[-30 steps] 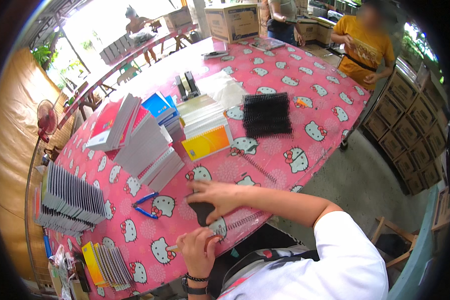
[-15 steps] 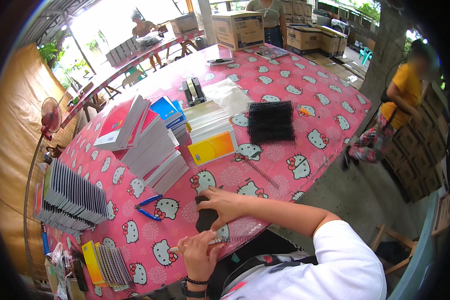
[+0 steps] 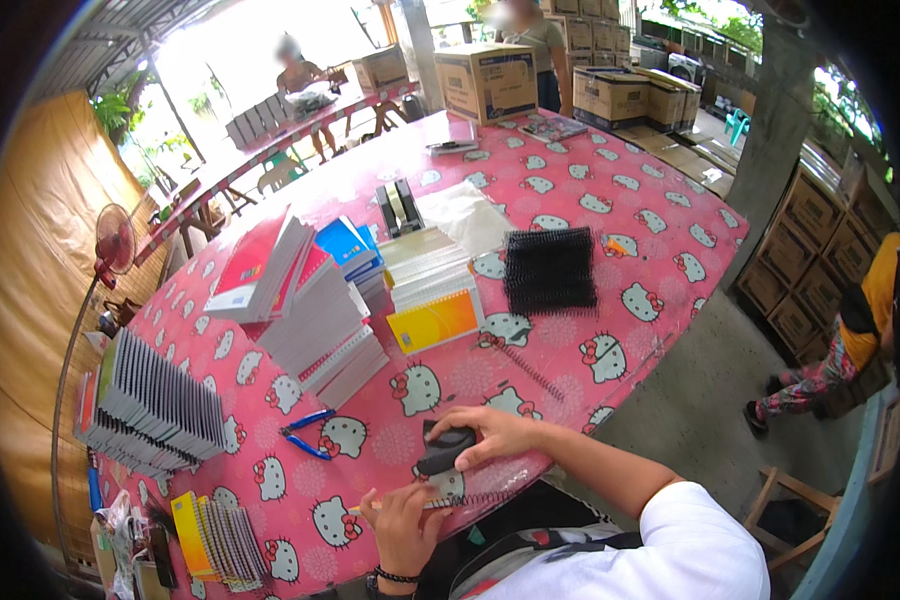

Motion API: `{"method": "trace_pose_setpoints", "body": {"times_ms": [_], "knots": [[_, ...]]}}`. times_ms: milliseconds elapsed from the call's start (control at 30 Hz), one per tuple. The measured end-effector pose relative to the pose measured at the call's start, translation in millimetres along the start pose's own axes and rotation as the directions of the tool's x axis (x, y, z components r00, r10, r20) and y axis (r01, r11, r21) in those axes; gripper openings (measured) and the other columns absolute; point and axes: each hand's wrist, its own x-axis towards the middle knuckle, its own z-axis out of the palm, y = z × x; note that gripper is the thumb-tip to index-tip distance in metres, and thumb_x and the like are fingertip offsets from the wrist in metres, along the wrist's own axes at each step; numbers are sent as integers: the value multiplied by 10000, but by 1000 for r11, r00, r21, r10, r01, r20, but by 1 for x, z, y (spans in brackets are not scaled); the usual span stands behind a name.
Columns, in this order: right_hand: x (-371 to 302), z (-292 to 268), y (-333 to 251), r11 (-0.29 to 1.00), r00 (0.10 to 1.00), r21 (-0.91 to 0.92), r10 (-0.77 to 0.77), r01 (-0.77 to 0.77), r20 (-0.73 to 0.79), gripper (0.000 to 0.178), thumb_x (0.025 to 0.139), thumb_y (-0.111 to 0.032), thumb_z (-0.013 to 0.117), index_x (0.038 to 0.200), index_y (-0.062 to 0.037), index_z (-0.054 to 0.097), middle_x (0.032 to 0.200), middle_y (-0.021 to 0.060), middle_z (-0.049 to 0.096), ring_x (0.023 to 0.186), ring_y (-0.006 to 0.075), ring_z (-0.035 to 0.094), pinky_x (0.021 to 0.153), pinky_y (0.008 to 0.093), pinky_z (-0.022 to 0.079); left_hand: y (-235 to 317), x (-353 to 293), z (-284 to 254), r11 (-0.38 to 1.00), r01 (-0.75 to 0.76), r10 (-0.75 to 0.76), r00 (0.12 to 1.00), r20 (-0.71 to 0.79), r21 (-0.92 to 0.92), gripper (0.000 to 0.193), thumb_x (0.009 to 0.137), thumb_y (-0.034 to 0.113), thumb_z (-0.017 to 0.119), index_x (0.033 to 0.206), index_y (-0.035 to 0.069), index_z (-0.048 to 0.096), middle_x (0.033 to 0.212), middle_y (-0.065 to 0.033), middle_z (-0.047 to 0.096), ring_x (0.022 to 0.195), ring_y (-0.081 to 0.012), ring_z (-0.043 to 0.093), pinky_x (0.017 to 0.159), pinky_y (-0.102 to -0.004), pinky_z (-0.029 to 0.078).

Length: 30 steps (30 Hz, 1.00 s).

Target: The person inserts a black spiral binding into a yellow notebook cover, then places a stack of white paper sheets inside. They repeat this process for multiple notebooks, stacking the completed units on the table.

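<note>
My left hand [image 3: 408, 525] is closed around a thin notebook [image 3: 432, 503] seen nearly edge-on at the table's near edge. A dark wire coil [image 3: 488, 497] sticks out from the notebook toward the right. Just beyond it, my right hand [image 3: 495, 437] grips a black, block-like object [image 3: 447, 452] whose exact kind I cannot make out; the fingers lie over its top and right side. Blue-handled cutting pliers [image 3: 308, 434] rest on the table to the left, apart from both hands. Farther off lies a single loose coil [image 3: 526, 366].
Stacks of unbound notebooks [image 3: 315, 325], yellow-covered ones [image 3: 435, 320] and a pile of black coils [image 3: 550, 270] occupy the pink table. Bound notebooks [image 3: 160, 405] stand at left, smaller spiral ones [image 3: 220, 540] nearer. A tape dispenser [image 3: 400, 207] and carton [image 3: 487, 83] sit farther back. A co-worker [image 3: 855, 330] is at right.
My right hand and the black object have moved to the right along the coil. My left hand stays on the notebook. The view has shifted slightly, and the yellow-shirted co-worker has moved nearer and bent down.
</note>
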Motion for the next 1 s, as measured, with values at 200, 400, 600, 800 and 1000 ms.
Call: {"method": "trace_pose_setpoints", "body": {"times_ms": [200,400,600,800,1000], "knots": [[-1,3,1,963,994,266,11,-40,110,650,796,-458,712,1260,-36,542,1228,109,523,1166,208,477,1007,336,347,0,0,-7,1000,14,-13,998,68,-13,181,789,196,671,952,124,638,883,-11,647,889,-216,596,978,-471,248],[-4,4,4,966,993,258,-36,4,116,569,840,-452,657,1218,-35,570,1169,104,586,1108,202,523,969,333,387,-8,-3,-2,997,-39,37,999,33,60,240,742,276,723,920,133,648,873,-12,644,892,-215,589,1001,-480,222],[-8,26,-23,972,975,225,-113,69,190,529,809,-452,679,1158,-60,617,1165,119,570,1135,234,511,971,362,384,-20,-12,-6,993,36,-29,998,-61,115,306,592,267,811,827,154,652,818,19,622,875,-191,582,1018,-488,210],[-2,28,-27,994,992,104,-46,34,118,491,785,-402,711,1136,-70,627,1108,137,574,1099,268,532,944,363,407,-22,-14,-6,995,79,-76,996,-52,62,343,577,184,802,880,140,647,778,10,623,811,-207,577,1024,-485,210],[6,25,-25,990,984,-30,144,-141,105,504,781,-407,717,1138,-60,633,1154,155,586,1183,289,509,1004,383,375,-18,-12,-3,988,152,-155,981,-119,-30,645,605,273,826,1161,99,550,786,8,644,814,-193,597,1021,-494,212]]}}
